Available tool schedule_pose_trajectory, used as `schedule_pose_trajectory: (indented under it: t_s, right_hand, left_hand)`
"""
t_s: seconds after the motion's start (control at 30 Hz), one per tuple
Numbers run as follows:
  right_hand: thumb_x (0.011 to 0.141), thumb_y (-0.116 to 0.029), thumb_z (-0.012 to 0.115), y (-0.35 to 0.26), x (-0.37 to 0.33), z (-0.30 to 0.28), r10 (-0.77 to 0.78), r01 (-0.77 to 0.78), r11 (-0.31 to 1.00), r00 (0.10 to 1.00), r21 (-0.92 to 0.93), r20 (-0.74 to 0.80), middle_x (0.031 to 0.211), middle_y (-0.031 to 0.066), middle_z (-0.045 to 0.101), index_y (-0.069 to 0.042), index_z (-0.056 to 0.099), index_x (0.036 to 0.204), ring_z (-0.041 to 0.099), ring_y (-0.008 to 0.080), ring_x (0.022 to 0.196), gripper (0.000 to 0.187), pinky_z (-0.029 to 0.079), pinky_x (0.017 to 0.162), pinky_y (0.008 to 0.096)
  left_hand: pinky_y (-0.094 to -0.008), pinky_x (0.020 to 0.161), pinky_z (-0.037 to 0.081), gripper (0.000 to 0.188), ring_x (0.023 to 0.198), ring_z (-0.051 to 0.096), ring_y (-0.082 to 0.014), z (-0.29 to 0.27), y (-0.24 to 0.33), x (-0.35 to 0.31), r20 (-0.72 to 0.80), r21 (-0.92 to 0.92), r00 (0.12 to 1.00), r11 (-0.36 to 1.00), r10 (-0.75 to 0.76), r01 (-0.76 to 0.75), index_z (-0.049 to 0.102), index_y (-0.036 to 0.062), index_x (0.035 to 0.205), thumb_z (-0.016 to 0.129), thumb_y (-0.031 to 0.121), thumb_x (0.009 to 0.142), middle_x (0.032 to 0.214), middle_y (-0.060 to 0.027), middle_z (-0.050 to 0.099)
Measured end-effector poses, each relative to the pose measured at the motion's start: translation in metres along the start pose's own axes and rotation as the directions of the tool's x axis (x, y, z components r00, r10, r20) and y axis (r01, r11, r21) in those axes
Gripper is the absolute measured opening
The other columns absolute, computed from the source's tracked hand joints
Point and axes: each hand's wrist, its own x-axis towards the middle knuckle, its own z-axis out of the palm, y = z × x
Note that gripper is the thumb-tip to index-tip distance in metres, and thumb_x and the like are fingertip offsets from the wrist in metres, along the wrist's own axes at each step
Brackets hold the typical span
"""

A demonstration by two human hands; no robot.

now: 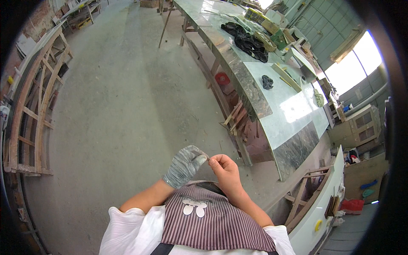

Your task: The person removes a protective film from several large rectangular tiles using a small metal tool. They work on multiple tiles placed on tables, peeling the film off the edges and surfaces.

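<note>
My left hand [185,165] wears a grey knitted glove, its fingers bent and pressed together. Close against it, my bare right hand [225,171] pinches with thumb and forefinger. The fingertips of both hands meet in front of my chest, around something small, thin and brownish that is too small to make out. Just below them hangs my striped apron [212,225] with a white cartoon print, worn over a white shirt.
A long stone-topped table [272,93] runs along the right, bearing black cloth [250,44], boxes and scraps. Wood offcuts [238,117] and a red round object [222,78] sit beneath it. A wooden rack [40,102] lines the left; a white-topped bench [318,221] stands lower right.
</note>
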Motion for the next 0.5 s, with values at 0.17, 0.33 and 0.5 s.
schedule_pose_trajectory:
  t_s: [0.17, 0.33, 0.5]
  right_hand:
    - [0.095, -0.016, 0.064, 0.004, 0.004, -0.001, 0.033, -0.031, 0.998, 0.998, 0.059, -0.046, 0.09, -0.0017, 0.063, -0.001, 0.064, 0.1, 0.057, 0.0064, 0.082, 0.015, 0.046, 0.075, 0.0221]
    - [0.096, -0.015, 0.064, 0.003, 0.01, 0.001, 0.058, -0.048, 0.987, 0.997, 0.15, -0.059, 0.092, -0.0011, 0.064, -0.001, 0.063, 0.101, 0.057, 0.0064, 0.082, 0.016, 0.047, 0.075, 0.0222]
    - [0.096, -0.016, 0.064, -0.005, 0.016, 0.01, 0.089, -0.084, 0.985, 0.996, 0.153, -0.025, 0.092, -0.0002, 0.065, -0.001, 0.063, 0.101, 0.057, 0.0064, 0.084, 0.016, 0.047, 0.077, 0.0233]
  left_hand:
    - [-0.0306, 0.08, 0.052, 0.02, 0.087, 0.064, -0.0164, -0.006, -0.019, 0.0, 0.091, -0.204, 0.994, 0.975, -0.067, 0.085, 0.07, 0.0038, 0.109, 0.065, 0.015, 0.093, 0.093, -0.0075, 0.069]
    - [-0.0297, 0.082, 0.052, 0.028, 0.093, 0.062, -0.0115, -0.017, -0.011, 0.008, 0.211, -0.48, 0.94, 0.809, -0.269, 0.339, 0.069, 0.0042, 0.112, 0.074, 0.018, 0.088, 0.1, -0.0048, 0.07]
    - [-0.0292, 0.074, 0.052, 0.022, 0.081, 0.063, -0.0117, 0.001, -0.008, 0.013, 0.106, -0.278, 0.904, 0.861, -0.414, 0.427, 0.073, 0.0046, 0.099, 0.077, 0.02, 0.085, 0.086, -0.0036, 0.071]
